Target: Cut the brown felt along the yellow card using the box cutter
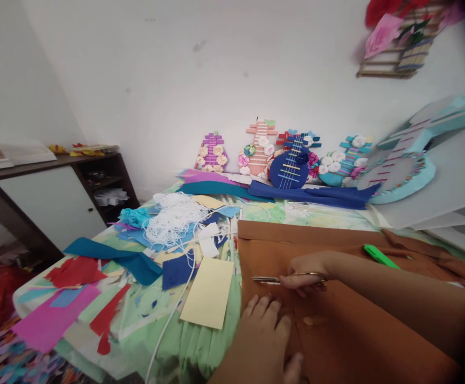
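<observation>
A brown sheet (348, 325), which looks like felt or cloth, covers the right side of the table. My right hand (306, 269) is closed on a pair of scissors (265, 280). Their blades point left, low over the sheet near its left edge; whether they are fully closed is hard to make out. Just below the blades, my left hand (265, 322) lies flat on the sheet with its fingers spread, holding nothing. Beyond my right wrist a bright green cutter-like tool (380, 256) rests on the sheet. A pale yellow card (208, 292) lies left of the sheet.
White cord (176, 218) is heaped at the table's middle left, with one strand running toward the front edge. Coloured scraps, including a pink piece (58, 317), lie around it. Several decorated toy instruments, one a dark blue lute shape (289, 168), stand against the wall.
</observation>
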Motion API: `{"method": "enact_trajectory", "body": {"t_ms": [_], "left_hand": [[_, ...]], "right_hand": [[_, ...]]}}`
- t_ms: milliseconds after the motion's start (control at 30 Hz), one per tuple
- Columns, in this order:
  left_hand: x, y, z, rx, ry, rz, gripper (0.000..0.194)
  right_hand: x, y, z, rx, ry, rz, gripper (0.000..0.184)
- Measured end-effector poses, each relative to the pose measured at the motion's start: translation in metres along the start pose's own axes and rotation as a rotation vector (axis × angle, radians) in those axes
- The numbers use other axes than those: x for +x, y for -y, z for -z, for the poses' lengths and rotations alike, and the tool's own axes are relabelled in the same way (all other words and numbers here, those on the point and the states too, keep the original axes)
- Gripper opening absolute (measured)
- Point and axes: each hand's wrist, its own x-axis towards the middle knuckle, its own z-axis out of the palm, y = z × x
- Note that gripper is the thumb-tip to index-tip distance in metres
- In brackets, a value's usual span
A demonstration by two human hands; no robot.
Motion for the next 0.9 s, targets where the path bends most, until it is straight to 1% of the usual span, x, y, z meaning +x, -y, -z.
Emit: {"method": "enact_trajectory", "body": {"t_ms": [100,267,467,600,733,900], "left_hand": [[0.0,0.001,-0.004,0.0,-0.006,0.003,0.049],[0.002,0.001,-0.004,0.005,0.013,-0.007,0.047],[0.002,0.001,-0.003,-0.006,-0.002,-0.03,0.046],[0.001,0.002,-0.003,-0.006,-0.007,-0.022,0.046],[0.001,0.001,-0.002,-0.015,-0.008,-0.028,0.046],[0.0,0.001,-0.004,-0.02,-0.041,-0.039,0.045]], "right_hand": [[-0.001,0.005,0.001,0.009,0.007,0.006,0.075],[0.0,0.012,0.0,0.009,-0.03,-0.011,0.073],[0.008,0.014,-0.001,-0.006,-0.056,-0.036,0.06],[0.003,0.02,-0.001,-0.068,-0.091,-0.029,0.064],[-0.002,0.03,0.001,-0.091,-0.087,-0.001,0.067],[0.007,0.031,0.0,-0.087,-0.099,-0.026,0.056]]}}
